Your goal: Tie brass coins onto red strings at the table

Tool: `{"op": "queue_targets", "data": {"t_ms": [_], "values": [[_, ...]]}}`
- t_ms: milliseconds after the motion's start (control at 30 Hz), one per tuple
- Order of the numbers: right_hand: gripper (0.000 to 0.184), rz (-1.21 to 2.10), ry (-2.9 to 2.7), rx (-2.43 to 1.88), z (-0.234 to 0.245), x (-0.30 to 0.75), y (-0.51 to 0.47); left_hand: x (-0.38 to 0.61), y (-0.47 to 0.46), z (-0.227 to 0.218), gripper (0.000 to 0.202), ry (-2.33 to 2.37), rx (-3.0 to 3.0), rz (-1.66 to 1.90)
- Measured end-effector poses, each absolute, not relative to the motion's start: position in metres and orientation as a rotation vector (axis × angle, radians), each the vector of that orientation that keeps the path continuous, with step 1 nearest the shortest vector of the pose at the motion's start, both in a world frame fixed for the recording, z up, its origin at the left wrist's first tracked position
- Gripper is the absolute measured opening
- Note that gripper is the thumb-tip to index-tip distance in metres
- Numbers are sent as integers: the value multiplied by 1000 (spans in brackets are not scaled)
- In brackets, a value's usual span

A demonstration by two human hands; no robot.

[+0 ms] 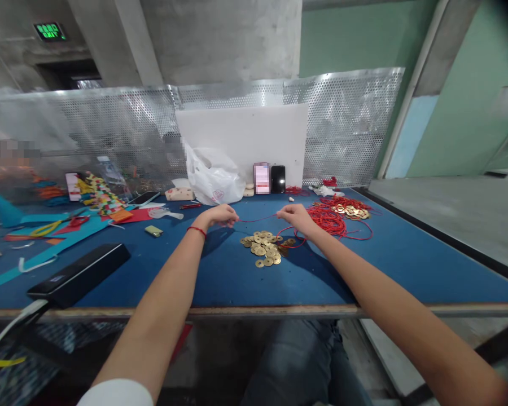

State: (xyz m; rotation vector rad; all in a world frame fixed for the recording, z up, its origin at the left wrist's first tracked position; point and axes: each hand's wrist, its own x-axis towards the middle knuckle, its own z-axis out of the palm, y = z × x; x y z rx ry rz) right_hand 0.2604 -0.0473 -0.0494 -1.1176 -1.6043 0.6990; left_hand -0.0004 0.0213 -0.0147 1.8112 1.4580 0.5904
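My left hand (pixel 220 215) and my right hand (pixel 294 217) are both pinched on a thin red string (pixel 258 219) stretched taut between them, a little above the blue table (pixel 237 276). Just below the string lies a pile of gold coins with holes (pixel 265 247). The string runs on from my right hand to a heap of red cord (pixel 330 220) on the table. A red band circles my left wrist.
More coins on red cord (pixel 351 210) lie at the far right. A black flat device (pixel 78 273) sits at the front left. Coloured paper scraps (pixel 68 225), a white plastic bag (pixel 214 177), two phones (pixel 270 178) and a white board stand towards the back.
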Motion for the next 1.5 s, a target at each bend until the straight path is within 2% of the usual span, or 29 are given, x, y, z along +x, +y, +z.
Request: {"op": "queue_targets", "data": {"t_ms": [133, 200, 300, 400, 633, 933, 1167, 1267, 1367, 1500], "values": [[24, 653, -1716, -1116, -50, 257, -46, 35, 15, -22, 16, 1417, 1949, 965], [24, 662, -1715, -1115, -50, 256, -46, 60, 3, -23, 14, 1200, 1947, 1106], [25, 639, -1720, -1116, -48, 257, -46, 87, -21, -23, 25, 878, 1837, 919], [26, 627, -1726, -1118, -47, 258, -48, 93, -36, -22, 32, 816, 1822, 727], [24, 659, -1665, -1127, -46, 258, -50, 78, -33, -19, 29, 942, 1933, 698], [27, 709, -1586, -1063, -41, 258, -53, 72, -26, -17, 19, 847, 1771, 736], [29, 1134, -1408, -797, -22, 266, -69, 54, -25, 9, 10, 657, 1433, 795], [24, 1230, -1447, -836, -21, 267, -71, 47, -29, 18, 12, 584, 1309, 775], [5, 1109, -1661, -1100, -27, 270, -63, 44, -32, 22, 12, 606, 1274, 793], [27, 634, -2044, -1424, -39, 281, -50, 45, -32, 21, 11, 634, 1268, 779]]}}
